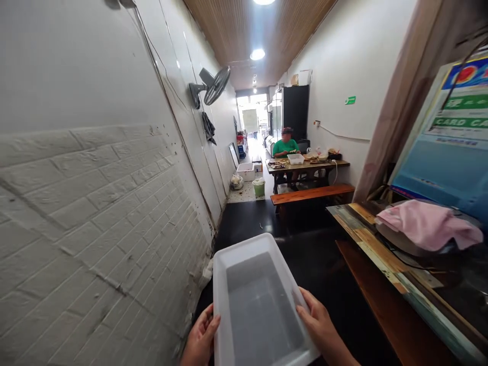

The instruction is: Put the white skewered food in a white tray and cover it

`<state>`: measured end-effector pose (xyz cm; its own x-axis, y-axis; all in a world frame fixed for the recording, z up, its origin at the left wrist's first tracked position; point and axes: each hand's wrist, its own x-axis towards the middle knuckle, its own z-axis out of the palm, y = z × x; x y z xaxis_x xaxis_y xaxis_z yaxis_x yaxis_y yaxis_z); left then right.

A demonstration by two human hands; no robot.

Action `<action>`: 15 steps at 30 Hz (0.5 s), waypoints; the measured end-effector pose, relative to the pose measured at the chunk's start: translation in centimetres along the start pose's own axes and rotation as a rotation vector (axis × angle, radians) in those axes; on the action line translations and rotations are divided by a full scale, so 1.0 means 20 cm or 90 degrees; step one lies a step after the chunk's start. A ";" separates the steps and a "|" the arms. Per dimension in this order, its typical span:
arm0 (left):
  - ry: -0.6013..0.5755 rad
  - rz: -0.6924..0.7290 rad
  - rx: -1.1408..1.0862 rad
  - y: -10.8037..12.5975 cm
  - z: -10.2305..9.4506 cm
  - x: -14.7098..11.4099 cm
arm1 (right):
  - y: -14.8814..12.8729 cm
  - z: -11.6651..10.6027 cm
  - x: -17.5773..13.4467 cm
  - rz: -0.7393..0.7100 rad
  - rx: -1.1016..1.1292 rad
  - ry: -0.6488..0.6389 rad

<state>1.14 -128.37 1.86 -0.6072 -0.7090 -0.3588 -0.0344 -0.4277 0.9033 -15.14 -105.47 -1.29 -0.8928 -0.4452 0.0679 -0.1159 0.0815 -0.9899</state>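
Both of my hands gripped a white plastic tub (259,300), carried low in front of me with its long side pointing down the room. My left hand (201,339) clasped the near left rim, fingers curled around its outer edge, and my right hand (319,325) held the near right rim with the thumb hooked over the top and the fingers out of sight beneath. Nothing lay inside the tub that I could see; its grey bottom showed through. It hung over a dark floor (247,221), close beside a white brick-patterned wall (95,229) on my left. On my right stood a long wooden table (366,229) with a pink cloth (427,226) draped over a round dark thing, and a blue printed board (450,152) leaned behind it. Higher on the left wall a fan (213,85) was mounted. Farther down the room a person in a green shirt (285,146) sat at another table (305,165) crowded with dishes, a wooden bench (312,193) in front of it, and a small green bucket (258,187) stood on the pale floor nearby.
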 end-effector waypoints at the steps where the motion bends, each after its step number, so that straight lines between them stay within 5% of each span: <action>1: 0.013 -0.022 -0.003 0.03 -0.01 0.09 | -0.01 0.05 0.10 -0.001 0.011 -0.014; 8: 0.110 -0.122 -0.027 0.18 -0.19 0.80 | -0.06 0.54 0.88 0.019 0.127 -0.210; 12: 0.141 -0.121 -0.047 0.36 -0.26 1.38 | -0.06 0.88 1.40 0.049 0.186 -0.338; 15: 0.139 -0.120 -0.045 0.55 -0.26 1.87 | -0.09 1.10 1.79 0.063 0.173 -0.349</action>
<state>-17.80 -162.54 -2.77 -0.4104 -0.7138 -0.5676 -0.0700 -0.5959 0.8000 -37.31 -141.15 0.14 -0.5322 -0.8461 -0.0288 0.1361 -0.0519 -0.9893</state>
